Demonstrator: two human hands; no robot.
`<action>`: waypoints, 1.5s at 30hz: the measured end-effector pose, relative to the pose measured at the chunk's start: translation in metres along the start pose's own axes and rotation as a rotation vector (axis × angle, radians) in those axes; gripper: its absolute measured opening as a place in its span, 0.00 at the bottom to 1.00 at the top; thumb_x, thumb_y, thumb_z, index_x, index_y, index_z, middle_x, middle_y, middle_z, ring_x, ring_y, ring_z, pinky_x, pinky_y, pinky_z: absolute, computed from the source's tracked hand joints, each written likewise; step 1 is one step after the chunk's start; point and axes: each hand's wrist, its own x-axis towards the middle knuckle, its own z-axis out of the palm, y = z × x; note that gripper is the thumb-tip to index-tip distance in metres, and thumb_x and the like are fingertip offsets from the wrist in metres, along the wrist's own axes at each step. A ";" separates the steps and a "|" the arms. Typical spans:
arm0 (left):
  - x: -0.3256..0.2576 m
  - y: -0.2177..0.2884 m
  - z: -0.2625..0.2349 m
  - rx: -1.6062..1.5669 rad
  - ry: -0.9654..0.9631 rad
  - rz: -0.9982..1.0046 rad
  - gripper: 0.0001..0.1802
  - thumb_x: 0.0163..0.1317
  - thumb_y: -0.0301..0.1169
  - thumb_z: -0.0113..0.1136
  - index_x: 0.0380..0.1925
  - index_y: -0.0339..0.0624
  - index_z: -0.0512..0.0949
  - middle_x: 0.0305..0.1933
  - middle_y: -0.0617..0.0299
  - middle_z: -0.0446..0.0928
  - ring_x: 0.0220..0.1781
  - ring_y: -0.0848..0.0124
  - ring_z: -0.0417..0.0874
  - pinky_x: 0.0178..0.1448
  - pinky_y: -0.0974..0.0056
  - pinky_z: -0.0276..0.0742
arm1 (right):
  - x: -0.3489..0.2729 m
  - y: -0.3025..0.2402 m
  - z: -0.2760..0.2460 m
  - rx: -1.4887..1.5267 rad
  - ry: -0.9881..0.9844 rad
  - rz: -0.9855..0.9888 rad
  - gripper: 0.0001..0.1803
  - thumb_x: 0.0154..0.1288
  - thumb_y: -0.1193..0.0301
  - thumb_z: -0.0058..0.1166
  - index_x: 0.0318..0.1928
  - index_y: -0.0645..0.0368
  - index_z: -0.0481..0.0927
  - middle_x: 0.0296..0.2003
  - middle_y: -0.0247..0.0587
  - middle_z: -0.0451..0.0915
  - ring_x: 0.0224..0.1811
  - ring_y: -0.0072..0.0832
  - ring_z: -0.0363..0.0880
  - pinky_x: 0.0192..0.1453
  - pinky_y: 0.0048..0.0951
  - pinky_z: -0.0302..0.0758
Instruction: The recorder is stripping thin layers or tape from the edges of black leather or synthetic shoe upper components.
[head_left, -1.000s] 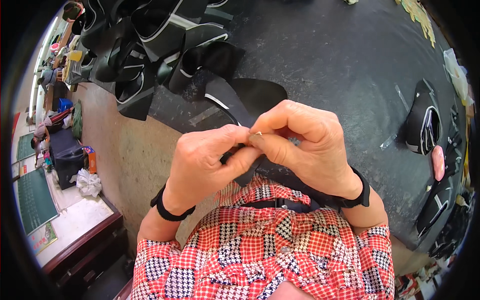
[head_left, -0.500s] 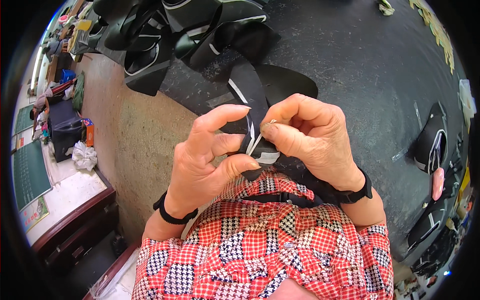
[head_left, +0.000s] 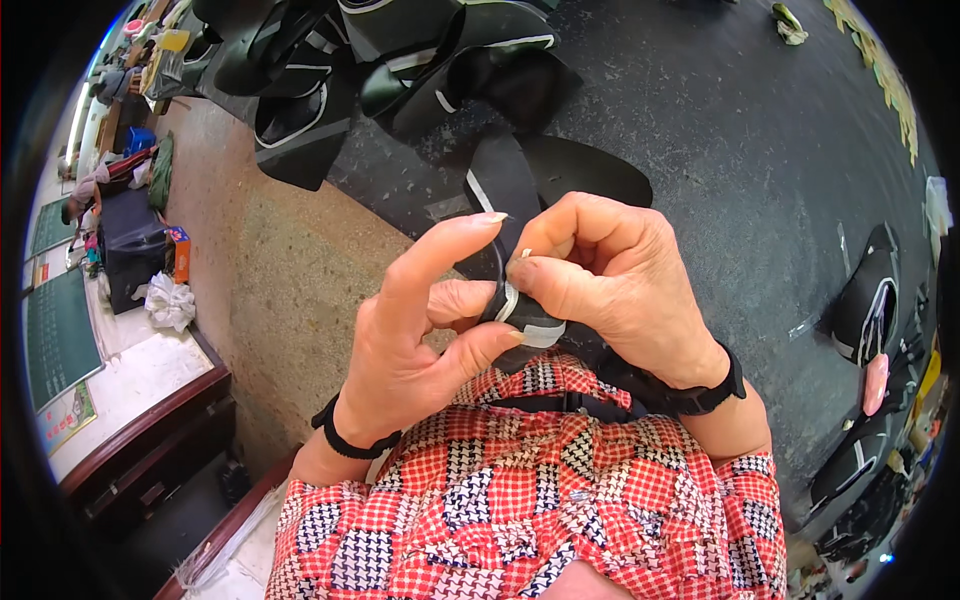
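A black piece that looks like a shoe upper (head_left: pixel 503 165) is held up in front of my chest, its long part reaching away over the table edge. My left hand (head_left: pixel 395 335) is closed on its near end between thumb and a bent finger, with the index finger raised off it. A narrow white strip (head_left: pixel 511 302) runs along the edge there, next to a light grey patch (head_left: pixel 543 335). Thumb and index finger of my right hand (head_left: pixel 620 295) pinch the strip's upper end, close against the black edge. The right fingertips partly cover the piece.
Several black pieces with white edging (head_left: pixel 405 60) lie heaped at the far left of the dark table (head_left: pixel 740 150). Another black upper (head_left: pixel 868 300) and a pink oval object (head_left: pixel 876 385) are at the right. A wooden desk (head_left: pixel 150 420) stands at the left across the floor.
My right fingertips have brought the white strip from a straight, slanting line down close to the black edge. My left hand keeps its hold. The whole view has shifted slightly.
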 end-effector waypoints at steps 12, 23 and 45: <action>0.003 -0.008 -0.012 -0.187 -0.056 -0.017 0.43 0.51 0.17 0.60 0.65 0.38 0.46 0.49 0.52 0.73 0.43 0.71 0.78 0.44 0.70 0.75 | -0.009 0.014 -0.042 -0.176 0.210 0.110 0.19 0.58 0.64 0.55 0.40 0.69 0.73 0.29 0.38 0.78 0.31 0.23 0.76 0.36 0.22 0.73; 0.014 0.037 -0.010 -0.151 0.079 -0.199 0.29 0.57 0.20 0.54 0.58 0.35 0.56 0.25 0.66 0.72 0.26 0.83 0.71 0.31 0.79 0.63 | 0.002 0.014 0.006 0.604 -0.065 0.050 0.20 0.56 0.80 0.57 0.50 0.65 0.70 0.43 0.40 0.78 0.44 0.23 0.77 0.51 0.24 0.74; 0.076 0.052 0.133 -0.071 -0.485 0.112 0.35 0.37 0.17 0.68 0.50 0.33 0.66 0.41 0.57 0.76 0.52 0.64 0.74 0.56 0.64 0.68 | -0.106 -0.107 -0.122 0.589 0.279 -0.545 0.08 0.59 0.70 0.54 0.38 0.59 0.74 0.31 0.35 0.79 0.30 0.22 0.78 0.37 0.26 0.77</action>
